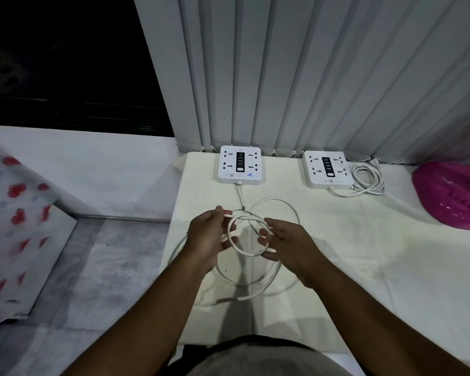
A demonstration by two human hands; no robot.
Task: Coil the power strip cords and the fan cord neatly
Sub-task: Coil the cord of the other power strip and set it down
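A white square power strip (pixel 240 164) lies at the back of the cream-covered table (pixel 350 253). Its white cord (pixel 280 270) runs toward me and lies in loose loops on the cloth. My left hand (pixel 208 237) and my right hand (pixel 288 244) both grip this cord, and a small loop hangs between them above the table. A second white power strip (pixel 328 169) sits further right, with its cord (pixel 368 179) lying in a coil beside it. No fan is clearly visible.
A glossy pink plastic object (pixel 456 196) sits at the table's right edge. Grey vertical blinds (pixel 310 77) hang behind the table. To the left are a grey floor (pixel 106 261) and a heart-patterned cloth (pixel 8 232).
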